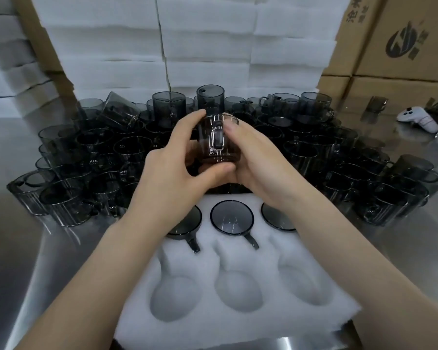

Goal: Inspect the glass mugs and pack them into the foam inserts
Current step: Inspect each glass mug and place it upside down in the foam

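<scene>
I hold one smoky grey glass mug up over the table with both hands, its handle facing me. My left hand grips its left side and base with fingers and thumb. My right hand cups its right side. Below lies a white foam insert with round pockets. Three mugs sit in its far row; the middle one is fully seen, the outer two are partly hidden by my forearms. The three near pockets hold nothing.
Many grey glass mugs crowd the steel table behind and beside the insert. Stacked white foam sheets rise at the back. Cardboard boxes stand at the right, with a white controller near them.
</scene>
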